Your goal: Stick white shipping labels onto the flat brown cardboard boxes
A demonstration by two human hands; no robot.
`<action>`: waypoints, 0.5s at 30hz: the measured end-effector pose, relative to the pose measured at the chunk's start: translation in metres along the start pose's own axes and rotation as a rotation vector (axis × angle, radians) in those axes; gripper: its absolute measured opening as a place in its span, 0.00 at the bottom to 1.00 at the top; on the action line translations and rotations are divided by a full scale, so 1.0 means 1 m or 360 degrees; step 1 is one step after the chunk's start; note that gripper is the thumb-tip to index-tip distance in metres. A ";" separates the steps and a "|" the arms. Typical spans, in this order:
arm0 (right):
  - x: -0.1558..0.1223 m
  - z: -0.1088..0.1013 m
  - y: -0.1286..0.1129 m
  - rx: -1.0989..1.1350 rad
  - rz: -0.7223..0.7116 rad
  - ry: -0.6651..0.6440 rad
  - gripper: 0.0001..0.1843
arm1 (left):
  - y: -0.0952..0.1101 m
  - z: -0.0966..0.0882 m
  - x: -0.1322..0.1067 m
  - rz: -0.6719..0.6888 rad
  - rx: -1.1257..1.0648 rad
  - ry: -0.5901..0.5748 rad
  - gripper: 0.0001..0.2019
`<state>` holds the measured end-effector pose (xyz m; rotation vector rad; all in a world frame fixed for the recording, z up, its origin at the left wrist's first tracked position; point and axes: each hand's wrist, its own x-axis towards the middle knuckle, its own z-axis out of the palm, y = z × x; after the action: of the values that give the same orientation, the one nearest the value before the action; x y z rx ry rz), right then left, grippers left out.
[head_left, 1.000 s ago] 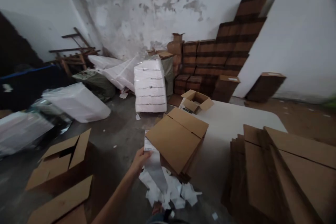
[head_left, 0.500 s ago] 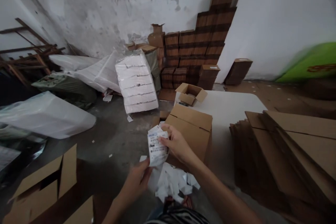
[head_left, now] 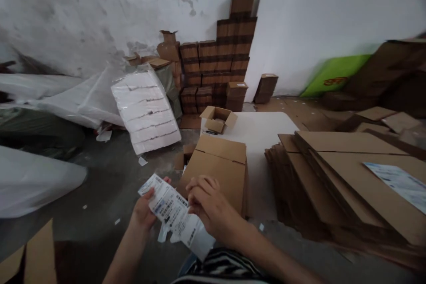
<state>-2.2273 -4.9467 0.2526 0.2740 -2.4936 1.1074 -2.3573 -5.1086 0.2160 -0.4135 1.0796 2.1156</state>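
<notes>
My left hand (head_left: 143, 213) pinches the left end of a white printed label strip (head_left: 173, 213), thumb on top. My right hand (head_left: 208, 204) is curled on the strip's right side, fingers folded over its edge. The strip runs slanting from upper left to lower right between both hands. Just beyond my hands lies a flat stack of folded cardboard boxes (head_left: 218, 166) on the floor. What lies under the strip is hidden.
A bigger pile of flattened cartons (head_left: 342, 173) lies to the right, with a printed sheet (head_left: 397, 182) on top. A small opened box (head_left: 218, 118) sits on a white board (head_left: 262, 128). White foam bundles (head_left: 146, 108), plastic bags and stacked brown boxes (head_left: 216, 66) line the wall.
The view has swung to the right. My left hand moved from holding the strip alone to holding it with my right hand, and the strip now lies slanted between them.
</notes>
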 end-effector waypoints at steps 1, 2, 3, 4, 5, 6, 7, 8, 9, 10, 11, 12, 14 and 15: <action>0.005 -0.004 0.000 0.0033 0.0046 -0.0007 0.15 | 0.007 0.002 0.002 0.0001 0.0018 0.0012 0.27; 0.011 -0.005 0.001 0.0070 0.0099 -0.0028 0.24 | 0.014 0.005 0.003 -0.0013 0.0048 0.0027 0.27; 0.017 -0.001 0.002 0.0115 0.0154 -0.0046 0.32 | 0.020 0.009 0.003 -0.0050 0.0079 0.0019 0.27; 0.024 0.006 0.005 0.0162 0.0198 -0.0053 0.34 | 0.025 0.013 0.002 -0.0098 0.0101 -0.0011 0.27; 0.030 0.016 0.008 0.0202 0.0234 -0.0050 0.31 | 0.029 0.018 0.001 -0.0152 0.0110 -0.0053 0.26; 0.036 0.027 0.012 0.0225 0.0258 -0.0041 0.26 | 0.033 0.022 -0.001 -0.0206 0.0109 -0.0097 0.26; 0.042 0.037 0.016 0.0230 0.0263 -0.0022 0.20 | 0.036 0.024 -0.001 -0.0254 0.0103 -0.0143 0.25; 0.048 0.045 0.018 0.0210 0.0247 0.0000 0.14 | 0.039 0.025 0.000 -0.0285 0.0100 -0.0182 0.25; 0.053 0.051 0.018 0.0169 0.0218 0.0024 0.10 | 0.041 0.023 0.004 -0.0304 0.0108 -0.0210 0.25; 0.057 0.052 0.017 0.0116 0.0179 0.0052 0.08 | 0.044 0.019 0.011 -0.0298 0.0131 -0.0221 0.26; 0.060 0.050 0.012 0.0066 0.0142 0.0097 0.05 | 0.046 0.014 0.020 -0.0287 0.0159 -0.0241 0.26; 0.062 0.043 0.006 0.0049 0.0110 0.0156 0.03 | 0.050 0.006 0.032 -0.0255 0.0172 -0.0250 0.26; 0.063 0.017 -0.006 0.0155 0.0097 0.0309 0.03 | 0.061 -0.013 0.060 -0.0149 0.0155 -0.0197 0.26; 0.062 0.002 -0.010 0.0260 0.0115 0.0444 0.04 | 0.069 -0.025 0.074 -0.0061 0.0113 -0.0131 0.27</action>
<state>-2.2807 -4.9554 0.2848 0.0680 -2.1873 1.2854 -2.4586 -5.1221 0.1991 -0.3085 1.0874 2.0362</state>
